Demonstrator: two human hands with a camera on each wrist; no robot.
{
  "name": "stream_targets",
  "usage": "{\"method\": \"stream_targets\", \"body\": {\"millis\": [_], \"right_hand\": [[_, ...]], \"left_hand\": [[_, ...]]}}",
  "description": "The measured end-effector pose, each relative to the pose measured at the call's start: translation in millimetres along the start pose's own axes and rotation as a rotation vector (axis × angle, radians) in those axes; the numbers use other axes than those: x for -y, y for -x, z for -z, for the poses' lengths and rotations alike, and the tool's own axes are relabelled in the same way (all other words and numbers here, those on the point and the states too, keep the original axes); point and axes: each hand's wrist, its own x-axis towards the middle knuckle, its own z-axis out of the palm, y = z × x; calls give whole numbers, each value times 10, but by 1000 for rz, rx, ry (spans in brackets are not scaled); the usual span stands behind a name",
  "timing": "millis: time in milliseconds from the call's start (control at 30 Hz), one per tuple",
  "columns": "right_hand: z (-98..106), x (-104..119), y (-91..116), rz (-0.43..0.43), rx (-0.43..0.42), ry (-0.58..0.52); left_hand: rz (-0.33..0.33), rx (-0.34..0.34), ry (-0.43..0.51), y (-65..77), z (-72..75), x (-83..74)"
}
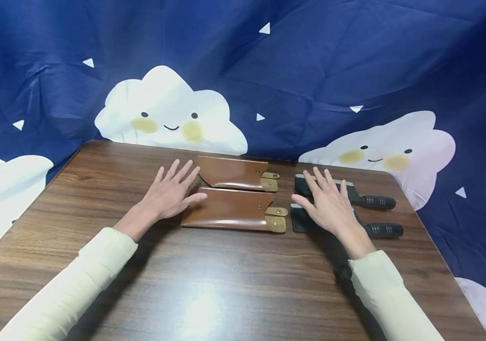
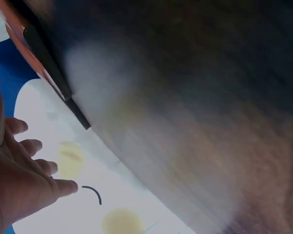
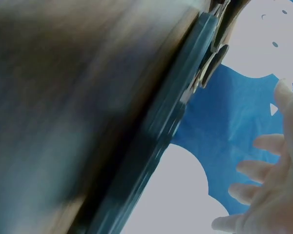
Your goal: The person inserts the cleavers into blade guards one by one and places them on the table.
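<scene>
Two brown leather knife sheaths lie flat, one behind the other, mid-table: the far sheath (image 1: 234,171) and the near sheath (image 1: 230,210), both with tan snap straps on the right. To their right are two black-handled cleavers with dark, light-edged blades, the far cleaver (image 1: 378,202) and the near cleaver (image 1: 383,230). My left hand (image 1: 168,194), fingers spread, hovers by the sheaths' left ends, its thumb overlapping the near one. Over the cleaver blades my right hand (image 1: 330,203) is spread too, hiding part of them. Both hands hold nothing; the wrist views show their fingers apart.
The wooden table (image 1: 243,284) has rounded far corners and reflects a bright glare in front. Close behind it hangs a blue cloth (image 1: 302,71) printed with smiling white clouds, which also drops past the table's right side.
</scene>
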Motion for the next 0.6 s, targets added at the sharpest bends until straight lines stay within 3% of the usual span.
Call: {"method": "stream_targets", "body": {"millis": [267, 600], "right_hand": [[35, -182, 133, 21, -5, -51], [70, -434, 279, 103, -98, -127]], "left_hand": [[-80, -35, 32, 25, -51, 5], [-184, -56, 145, -10, -81, -31]]}}
